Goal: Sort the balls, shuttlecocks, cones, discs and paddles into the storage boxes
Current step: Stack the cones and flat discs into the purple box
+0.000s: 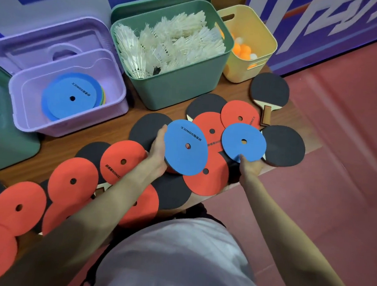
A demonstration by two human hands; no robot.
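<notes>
My left hand grips a blue disc by its left edge, held just above the table. My right hand pinches a second blue disc at its near edge. Several red discs and black-faced paddles lie overlapping along the wooden table. One paddle lies apart near the yellow box. The purple box holds blue discs with other colours beneath. The green box is full of white shuttlecocks. The yellow box holds orange and white balls.
A dark green container stands at the left edge of the table. The purple lid leans behind its box, and a green lid stands behind the green box. Red floor lies right of the table, a blue printed wall behind.
</notes>
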